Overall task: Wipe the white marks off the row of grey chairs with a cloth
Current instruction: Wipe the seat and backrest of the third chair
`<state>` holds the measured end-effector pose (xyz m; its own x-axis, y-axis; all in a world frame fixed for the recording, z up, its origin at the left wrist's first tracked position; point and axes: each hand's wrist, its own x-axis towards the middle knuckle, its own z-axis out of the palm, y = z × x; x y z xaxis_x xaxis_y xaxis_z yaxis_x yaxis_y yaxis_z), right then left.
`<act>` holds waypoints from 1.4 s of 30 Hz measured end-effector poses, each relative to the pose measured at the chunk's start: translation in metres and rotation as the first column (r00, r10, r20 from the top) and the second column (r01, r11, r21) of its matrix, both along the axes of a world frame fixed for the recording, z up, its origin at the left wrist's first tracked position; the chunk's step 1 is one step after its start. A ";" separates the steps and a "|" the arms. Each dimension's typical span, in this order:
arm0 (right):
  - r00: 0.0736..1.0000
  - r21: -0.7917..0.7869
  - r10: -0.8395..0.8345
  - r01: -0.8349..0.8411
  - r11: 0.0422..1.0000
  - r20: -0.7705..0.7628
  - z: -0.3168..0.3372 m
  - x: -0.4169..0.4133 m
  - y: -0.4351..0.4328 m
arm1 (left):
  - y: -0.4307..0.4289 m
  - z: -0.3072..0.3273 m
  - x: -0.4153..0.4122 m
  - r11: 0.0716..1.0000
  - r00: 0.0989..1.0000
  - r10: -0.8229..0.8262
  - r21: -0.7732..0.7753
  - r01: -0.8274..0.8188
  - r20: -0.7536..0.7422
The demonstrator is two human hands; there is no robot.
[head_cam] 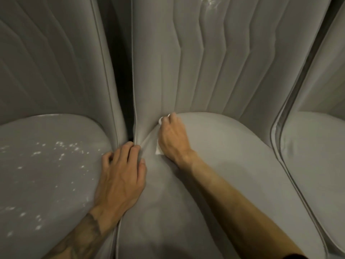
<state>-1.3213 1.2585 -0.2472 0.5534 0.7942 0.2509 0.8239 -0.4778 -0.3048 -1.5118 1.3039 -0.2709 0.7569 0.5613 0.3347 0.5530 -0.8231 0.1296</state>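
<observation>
A: Grey padding wall to wall, dim light, the right chair [313, 146] barely in shot. Where's the cloth [159, 150]?
B: Balled up in the right hand [172, 139], fingers curled tight round it, jammed into the crease where the seat of the middle chair [224, 150] meets its back, at the seat's left corner.
A: And the other one?
B: Left hand [121, 174] lies spread, fingers fairly straight, pressing on the seam between the middle chair and the left chair [28, 184]. It holds nothing.
A: So where's the dirt?
B: White marks [61, 152] speckle the left chair's seat, off to the left of the cloth, just past the left hand. I reckon the cloth hand has to cross over that left hand to reach them; the left hand is nearer, but bare.
A: Anything else?
B: One white smear [211, 1] high on the middle chair's back, up and a little right of the cloth, well apart from it
</observation>
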 end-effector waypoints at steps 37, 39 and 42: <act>0.987 0.009 -0.117 0.118 0.993 -0.108 0.007 0.049 -0.019 | 0.023 0.026 0.024 0.999 0.998 -0.047 0.018 0.046 0.049; 0.993 -0.037 0.062 -0.066 0.997 -0.101 0.010 0.035 -0.007 | 0.033 0.033 0.038 0.998 0.997 -0.038 0.044 0.036 0.062; 0.994 -0.020 0.092 -0.094 0.995 -0.061 0.021 0.053 -0.016 | 0.047 0.052 0.059 0.996 0.988 -0.037 0.089 0.024 0.147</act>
